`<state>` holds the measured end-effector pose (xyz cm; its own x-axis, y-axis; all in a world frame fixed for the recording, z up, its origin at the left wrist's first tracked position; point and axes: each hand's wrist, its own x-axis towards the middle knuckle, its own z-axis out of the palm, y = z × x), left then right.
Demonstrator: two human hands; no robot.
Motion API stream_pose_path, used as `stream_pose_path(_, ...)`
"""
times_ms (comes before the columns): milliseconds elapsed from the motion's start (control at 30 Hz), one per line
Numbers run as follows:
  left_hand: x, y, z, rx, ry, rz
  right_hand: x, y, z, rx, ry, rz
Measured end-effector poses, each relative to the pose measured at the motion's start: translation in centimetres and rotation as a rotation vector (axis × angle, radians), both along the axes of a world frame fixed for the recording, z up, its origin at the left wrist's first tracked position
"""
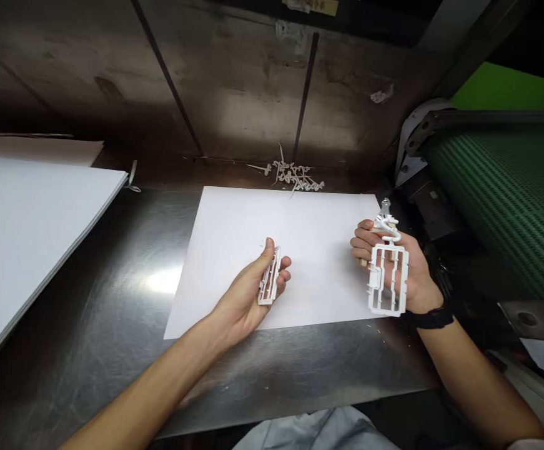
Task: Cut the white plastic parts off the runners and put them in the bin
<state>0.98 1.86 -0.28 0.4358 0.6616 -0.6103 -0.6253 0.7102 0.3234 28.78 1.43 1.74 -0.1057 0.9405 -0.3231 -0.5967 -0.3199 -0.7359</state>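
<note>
My left hand [248, 294] grips a narrow white plastic frame [270, 278] between thumb and fingers, above a large white sheet [225, 250]. Over the sheet's right side, my right hand [415, 272] is closed on a white plastic frame piece [388, 281] with a curled stem at its top. A small shiny metal tool [385, 206] sticks up above the fingers of that hand; its lower part is hidden. The two pieces are held apart from each other.
Thin plastic scraps [295, 175] lie behind the sheet on the metal table [126, 294]. A stack of white sheets [32, 231] is at left. At right stands a green conveyor belt [501, 194]; a metal wall [234, 81] rises behind.
</note>
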Motion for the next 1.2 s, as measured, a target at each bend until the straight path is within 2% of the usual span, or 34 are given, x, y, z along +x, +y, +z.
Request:
stream_pose_path(200,0.2,-0.6,0.1,0.004,-0.027,-0.136,-1.0,-0.3,-1.1,-0.130,0.158,0.069)
stream_pose_path(467,0.9,-2.5,-0.1,0.342,0.117,-0.479,-2.0,-1.0,-2.3,-0.190,0.174,0.168)
stream_pose_path(600,1.0,-2.8,0.1,0.436,0.151,-0.456,-2.3,-1.0,-2.5,-0.170,0.121,0.169)
stream_pose_path(767,0.8,-2.8,0.2,0.459,0.240,-0.444,-2.6,-1.0,-2.4,-0.129,0.042,0.149)
stream_pose_path(900,0.8,-2.9,0.4,0.563,0.403,-0.446,-2.3,-1.5,-1.9,-0.037,-0.027,0.066)
stream_pose_path(967,0.9,-2.9,0.4,0.603,0.464,-0.468,-1.9,-1.8,-1.7,0.063,-0.135,-0.004)
stream_pose_path(1000,0.9,-2.9,0.3,0.591,0.458,-0.491,-1.8,-2.0,-1.6,0.145,-0.267,-0.040)
stream_pose_path(1100,1.3,-2.8,-0.2,0.470,0.289,-0.552,-1.8,-2.9,-1.6,0.399,-0.780,-0.142)
stream_pose_path(1200,1.7,-3.0,-1.0,0.386,0.103,-0.540,-2.5,-3.9,-1.6,0.471,-1.027,-0.149)
